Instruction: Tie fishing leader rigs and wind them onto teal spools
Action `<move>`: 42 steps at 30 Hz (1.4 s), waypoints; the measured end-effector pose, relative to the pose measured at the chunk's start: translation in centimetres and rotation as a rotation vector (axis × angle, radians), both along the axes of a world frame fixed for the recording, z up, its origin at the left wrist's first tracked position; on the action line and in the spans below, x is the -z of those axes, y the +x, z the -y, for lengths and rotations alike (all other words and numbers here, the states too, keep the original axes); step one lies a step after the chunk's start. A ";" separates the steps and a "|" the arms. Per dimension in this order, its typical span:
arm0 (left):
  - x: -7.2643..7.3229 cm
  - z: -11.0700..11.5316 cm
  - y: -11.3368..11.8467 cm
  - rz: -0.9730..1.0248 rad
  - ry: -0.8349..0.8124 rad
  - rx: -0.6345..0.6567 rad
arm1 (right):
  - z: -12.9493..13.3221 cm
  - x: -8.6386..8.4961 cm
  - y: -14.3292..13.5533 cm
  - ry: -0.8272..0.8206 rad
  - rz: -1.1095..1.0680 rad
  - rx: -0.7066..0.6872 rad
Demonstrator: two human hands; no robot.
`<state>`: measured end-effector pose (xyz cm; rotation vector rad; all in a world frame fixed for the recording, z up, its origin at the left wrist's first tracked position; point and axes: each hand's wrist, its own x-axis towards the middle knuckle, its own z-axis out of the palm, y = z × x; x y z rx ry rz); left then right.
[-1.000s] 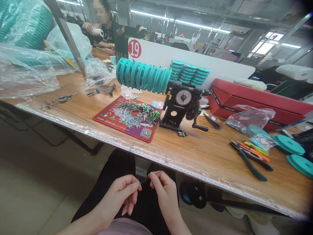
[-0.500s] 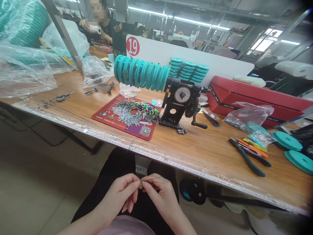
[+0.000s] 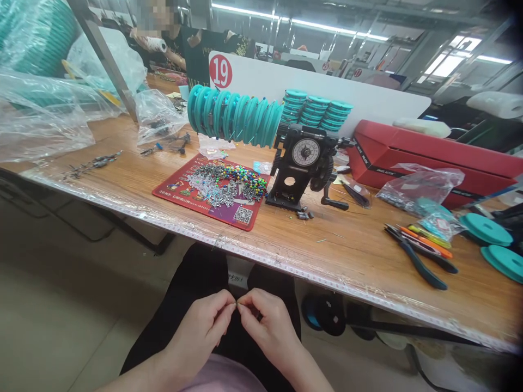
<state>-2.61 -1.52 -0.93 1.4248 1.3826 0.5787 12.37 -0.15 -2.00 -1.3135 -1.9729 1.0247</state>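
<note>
Over my lap, below the table's front edge, my left hand (image 3: pixel 208 321) and my right hand (image 3: pixel 267 321) meet at the fingertips. Each is closed in a pinch, thumb against forefinger. What lies between the fingertips is too small to make out. Beyond them on the table, a red mat (image 3: pixel 175 188) bears a heap of coloured beads (image 3: pixel 253 182), small metal pieces (image 3: pixel 224 195) and clear pieces (image 3: pixel 198 182). Behind the mat a row of teal spools (image 3: pixel 235 116) sits on a black winding machine (image 3: pixel 292 163) with a dial and a crank.
On the right of the wooden table (image 3: pixel 347 245) lie pliers (image 3: pixel 420 264), orange and yellow tools, teal discs (image 3: pixel 486 228) and a red box (image 3: pixel 437 169). Plastic bags (image 3: pixel 41 120) and metal pieces (image 3: pixel 96 164) are at the left. A person sits across the table.
The left hand's lower fingers have curled in, and the thin strands seen over the right hand no longer show. The small green thing at the fingertips is now hidden. The view has shifted slightly.
</note>
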 end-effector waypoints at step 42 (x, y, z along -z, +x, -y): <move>1.0 -0.1 -0.6 0.508 -0.349 -0.244 | -0.6 1.5 -1.4 -0.363 -0.537 0.246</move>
